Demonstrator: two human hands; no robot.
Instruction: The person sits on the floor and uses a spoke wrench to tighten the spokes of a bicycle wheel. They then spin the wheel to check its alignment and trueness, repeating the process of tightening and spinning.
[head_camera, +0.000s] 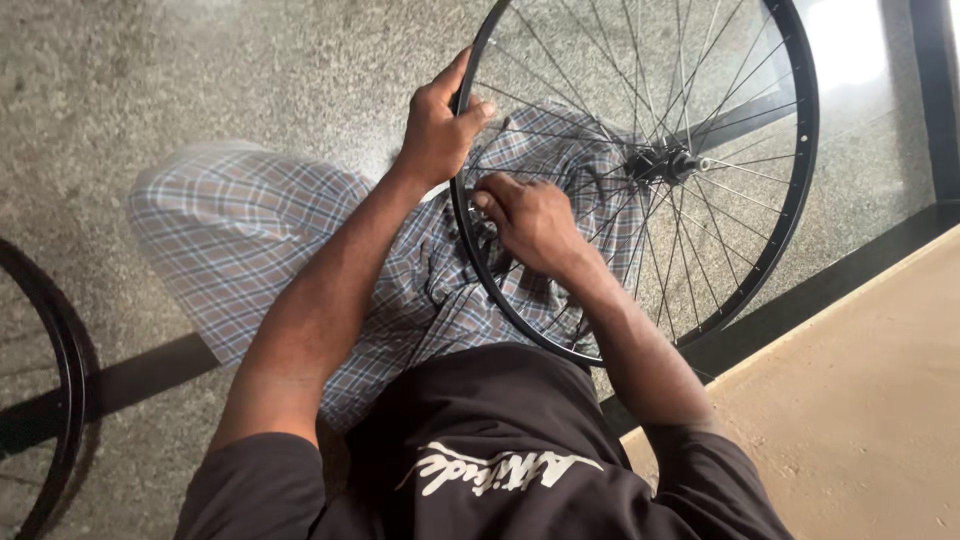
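A black bicycle wheel rim (800, 190) with thin steel spokes and a hub (668, 162) stands upright on my lap, over checked trousers. My left hand (438, 125) grips the rim at its upper left, thumb hooked over the edge. My right hand (530, 220) reaches in among the spokes by the rim's left side, fingers curled and pinched at a spoke end; whatever is between the fingertips is too small to make out.
Part of a second black wheel (62, 390) lies at the left edge on the speckled stone floor (150, 80). A dark strip crosses the floor, and a tan surface (870, 400) fills the lower right.
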